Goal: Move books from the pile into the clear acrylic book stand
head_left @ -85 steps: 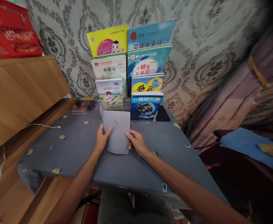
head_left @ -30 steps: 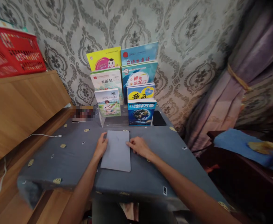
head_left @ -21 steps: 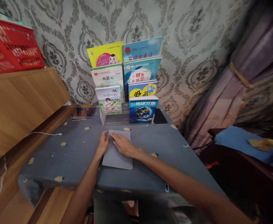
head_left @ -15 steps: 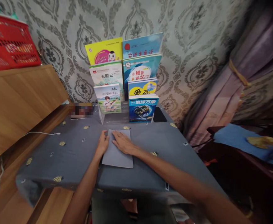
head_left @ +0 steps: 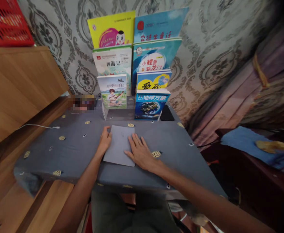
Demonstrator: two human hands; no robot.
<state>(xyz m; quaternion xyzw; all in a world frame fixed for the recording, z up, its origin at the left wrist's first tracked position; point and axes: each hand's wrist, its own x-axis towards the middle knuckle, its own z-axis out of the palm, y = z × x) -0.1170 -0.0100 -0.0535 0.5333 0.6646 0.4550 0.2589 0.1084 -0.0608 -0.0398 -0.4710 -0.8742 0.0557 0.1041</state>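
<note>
Had the notebook point(head_left: 120, 145) flat and closed on the table point(head_left: 76, 155), apparently settled, but with neither hand yet off it. Held the right hand point(head_left: 140, 152) spread across its right edge, gripping nothing; rested the left hand point(head_left: 105, 140) at its left edge, pinch impossible to tell. Saw just beyond the rack point(head_left: 120, 114) of upright books point(head_left: 112, 94), barring the wall point(head_left: 200, 58), with the phone point(head_left: 167, 114) beside it.
</note>
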